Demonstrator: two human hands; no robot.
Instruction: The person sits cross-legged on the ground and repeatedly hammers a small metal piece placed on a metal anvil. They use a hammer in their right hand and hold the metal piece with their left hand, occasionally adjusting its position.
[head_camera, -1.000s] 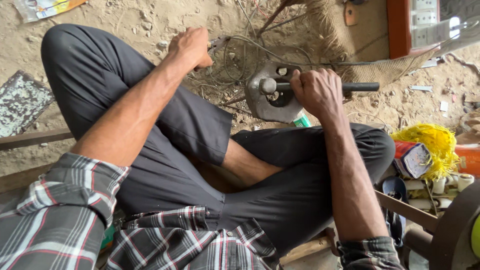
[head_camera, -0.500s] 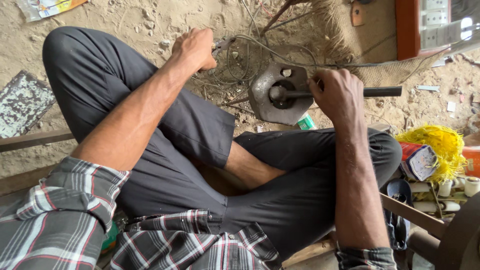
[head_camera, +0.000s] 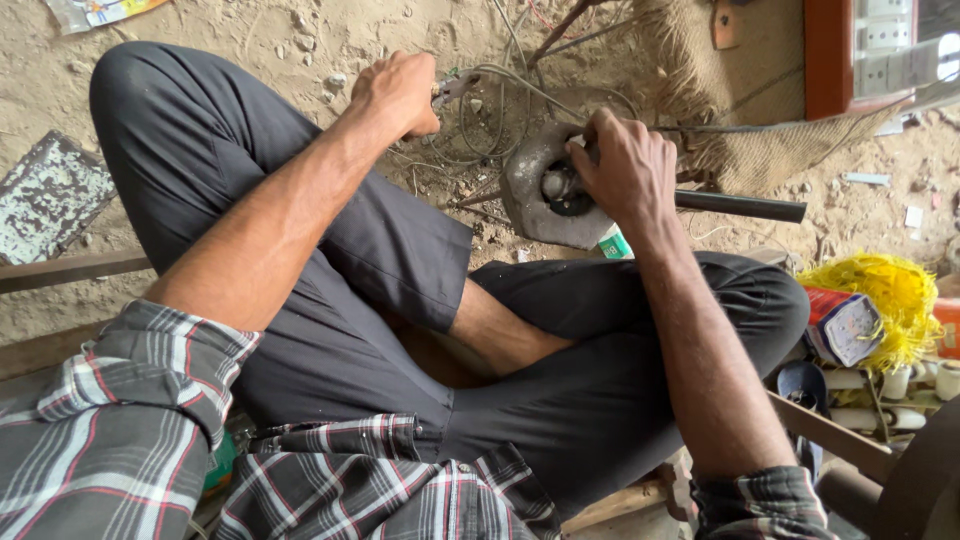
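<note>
Grey cast-metal housing (head_camera: 545, 195), rounded and dirt-caked, sits on the sandy ground (head_camera: 200, 30) just beyond your crossed legs, touching the black bar (head_camera: 740, 206) that runs out to its right. Your right hand (head_camera: 625, 170) is closed over the housing's dark central opening; half a second ago it lay further right along the bar, so your grip has shifted from the handle onto the hub. Whether your fingers clamp the bar's end or a part inside, I cannot tell. Your left hand (head_camera: 398, 92) remains fisted over the small metal tool (head_camera: 455, 85) at the tangle of thin grey wires (head_camera: 480, 130), unchanged. Judgement: work has moved to the housing's centre. Yellow fibre bundle (head_camera: 890, 290) lies well apart, right.
</note>
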